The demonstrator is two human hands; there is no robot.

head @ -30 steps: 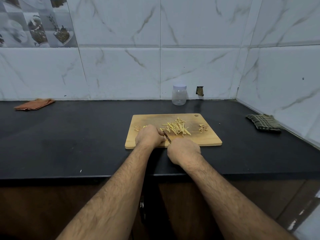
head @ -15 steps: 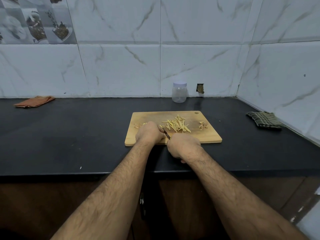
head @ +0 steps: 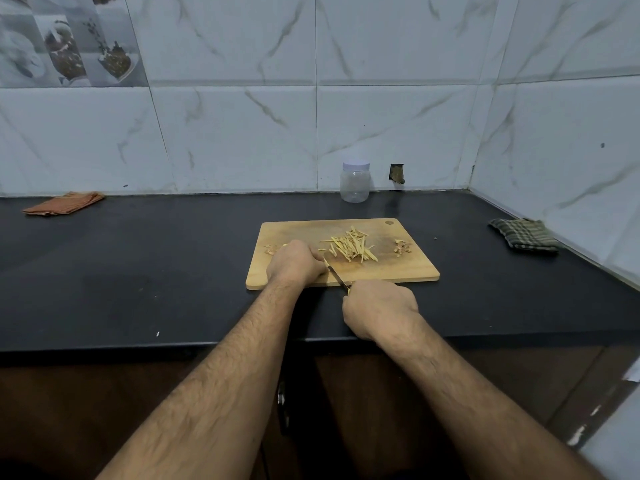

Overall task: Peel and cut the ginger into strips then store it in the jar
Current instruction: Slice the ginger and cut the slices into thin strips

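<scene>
A wooden cutting board (head: 398,268) lies on the black counter with a pile of pale ginger strips (head: 349,247) in its middle. My left hand (head: 294,263) is curled over a piece of ginger at the board's near left; the piece itself is hidden under the fingers. My right hand (head: 379,308) grips the handle of a small knife (head: 335,274), whose blade points up-left toward my left fingers. Peel scraps (head: 401,247) lie at the board's right, more scraps (head: 270,249) at its left. A clear plastic jar (head: 354,183) with a white lid stands against the back wall.
An orange cloth (head: 64,203) lies at the counter's far left. A green checked cloth (head: 524,233) sits at the right, close to the side wall. The counter's front edge (head: 173,344) runs just below my right hand. A small hole (head: 397,173) shows in the wall tile.
My right hand has drawn back toward the counter's front edge with the knife, showing more of the blade. My left hand stays on the board.
</scene>
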